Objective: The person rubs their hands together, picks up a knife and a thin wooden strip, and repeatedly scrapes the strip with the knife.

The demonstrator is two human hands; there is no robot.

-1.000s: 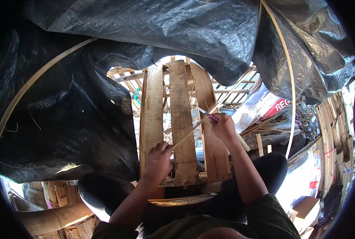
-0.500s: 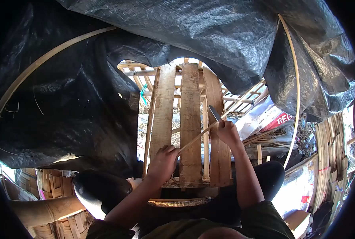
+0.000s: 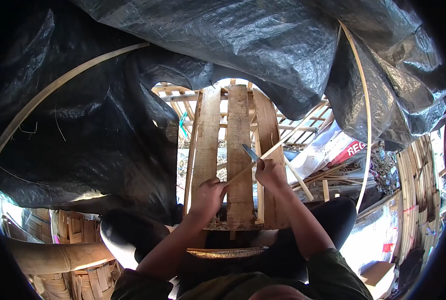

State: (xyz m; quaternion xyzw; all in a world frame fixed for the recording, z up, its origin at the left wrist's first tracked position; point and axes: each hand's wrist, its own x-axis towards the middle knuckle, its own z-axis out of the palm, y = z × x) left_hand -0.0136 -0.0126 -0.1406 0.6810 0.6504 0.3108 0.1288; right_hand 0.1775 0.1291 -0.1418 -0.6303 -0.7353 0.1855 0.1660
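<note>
My left hand (image 3: pixel 209 196) is closed around the near end of a long, thin bamboo strip (image 3: pixel 284 140), above the wooden planks. The strip slants up to the right, away from me. In my right hand (image 3: pixel 271 174) is a knife (image 3: pixel 250 152), its blade pointing up and to the left across the strip. The fingers of that hand are wrapped round the handle, which is hidden. Beneath both hands runs the middle plank (image 3: pixel 239 117), with one plank on either side of it.
Black plastic sheeting (image 3: pixel 223 35) hangs overhead and at the left. Curved bamboo strips (image 3: pixel 367 115) lie against it. A white and red sack (image 3: pixel 335 147) is beyond the planks on the right. Bundled strips (image 3: pixel 416 195) stand at far right; a thick bamboo pole (image 3: pixel 58 256) lies at lower left.
My right hand has drawn the knife toward me and leftward along the strip, closer to my left hand. My left hand stays closed on the strip. The view has shifted slightly.
</note>
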